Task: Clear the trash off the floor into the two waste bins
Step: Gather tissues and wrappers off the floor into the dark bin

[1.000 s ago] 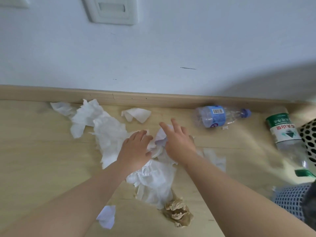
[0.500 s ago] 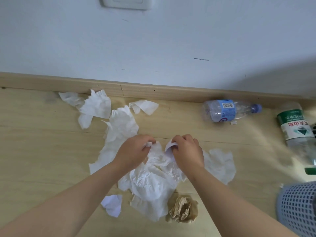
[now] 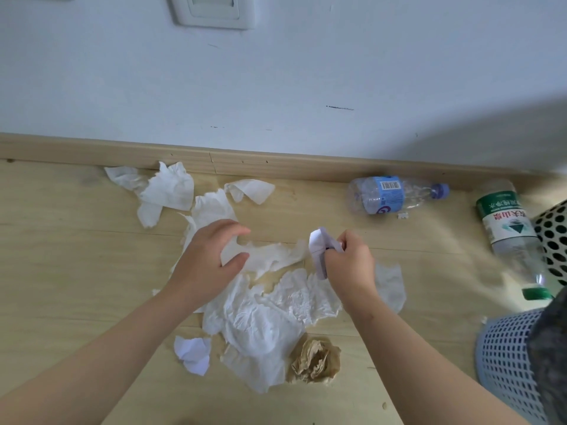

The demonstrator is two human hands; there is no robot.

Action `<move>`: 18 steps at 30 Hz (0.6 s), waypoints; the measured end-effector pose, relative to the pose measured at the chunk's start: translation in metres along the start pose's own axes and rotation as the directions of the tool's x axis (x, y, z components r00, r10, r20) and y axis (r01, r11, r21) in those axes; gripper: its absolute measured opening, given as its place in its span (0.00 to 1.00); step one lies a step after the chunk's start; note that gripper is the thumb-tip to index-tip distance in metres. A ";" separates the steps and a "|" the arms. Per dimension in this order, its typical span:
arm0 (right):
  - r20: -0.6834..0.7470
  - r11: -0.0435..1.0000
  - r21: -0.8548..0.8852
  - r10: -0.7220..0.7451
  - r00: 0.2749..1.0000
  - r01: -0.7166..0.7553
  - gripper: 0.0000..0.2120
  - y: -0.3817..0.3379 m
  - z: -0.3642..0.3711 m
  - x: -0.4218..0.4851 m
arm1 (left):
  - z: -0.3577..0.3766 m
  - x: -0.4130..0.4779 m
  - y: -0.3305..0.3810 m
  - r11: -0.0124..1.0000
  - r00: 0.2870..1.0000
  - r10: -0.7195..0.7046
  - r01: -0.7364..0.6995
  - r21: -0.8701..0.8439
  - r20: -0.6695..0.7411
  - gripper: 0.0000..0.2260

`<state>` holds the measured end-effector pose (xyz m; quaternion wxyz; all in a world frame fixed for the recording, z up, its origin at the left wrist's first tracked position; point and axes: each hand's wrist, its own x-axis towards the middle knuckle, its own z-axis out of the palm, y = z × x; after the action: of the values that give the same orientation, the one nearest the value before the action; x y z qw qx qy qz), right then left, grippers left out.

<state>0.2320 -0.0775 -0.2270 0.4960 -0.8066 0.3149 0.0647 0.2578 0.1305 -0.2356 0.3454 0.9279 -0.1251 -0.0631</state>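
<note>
White tissue scraps (image 3: 270, 320) lie scattered over the wooden floor, with more (image 3: 167, 191) by the skirting board. My right hand (image 3: 349, 265) grips a folded white paper scrap (image 3: 319, 250), lifted just above the pile. My left hand (image 3: 211, 259) hovers over the tissues with thumb and fingers spread in a loose C, holding nothing. A crumpled brown paper ball (image 3: 316, 360) and a small white paper piece (image 3: 193, 354) lie nearer me. A blue-labelled plastic bottle (image 3: 395, 194) and a green-labelled bottle (image 3: 509, 234) lie to the right. A blue mesh bin (image 3: 503, 363) stands at the lower right.
A second bin (image 3: 552, 237), white with black holes, shows at the right edge behind the green-labelled bottle. The skirting board (image 3: 276, 164) and white wall bound the far side. Dark cloth (image 3: 552, 348) overlaps the blue bin.
Both hands were together on the tissue pile; they have now parted. My right hand has lifted a paper scrap out to the right, and my left hand has opened above the tissues.
</note>
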 end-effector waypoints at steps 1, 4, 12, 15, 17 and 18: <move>0.008 1.000 0.016 0.004 1.000 -0.004 0.11 0.000 0.001 -0.001 | 0.000 -0.008 -0.003 0.999 1.000 0.023 -0.022 0.038 -0.005 0.14; 0.073 1.000 0.003 0.000 0.997 0.000 0.10 0.000 0.008 -0.006 | -0.001 -0.033 -0.017 0.979 0.991 0.127 -0.120 0.162 -0.034 0.18; 0.265 0.945 -0.306 -0.032 0.964 0.116 0.19 0.013 0.029 -0.023 | 0.016 -0.105 -0.067 0.939 0.963 0.206 -0.245 0.241 0.176 0.12; 0.297 0.941 -0.331 0.028 0.955 0.075 0.15 0.009 0.027 -0.029 | 0.022 -0.119 -0.082 0.919 0.945 0.196 -0.270 0.286 0.261 0.14; 0.312 0.941 -0.334 0.057 0.948 0.054 0.14 0.008 0.027 -0.032 | 0.026 -0.122 -0.088 0.911 0.952 0.196 -0.266 0.315 0.237 0.13; 0.313 0.943 -0.330 0.065 0.947 0.044 0.12 0.007 0.027 -0.033 | 0.028 -0.122 -0.091 0.907 0.956 0.204 -0.266 0.328 0.213 0.12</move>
<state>0.2078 -0.0426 -0.2319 0.3968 -0.8557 0.2194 0.2495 0.1523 0.2128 -0.3127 0.1662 0.9436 -0.2753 -0.0784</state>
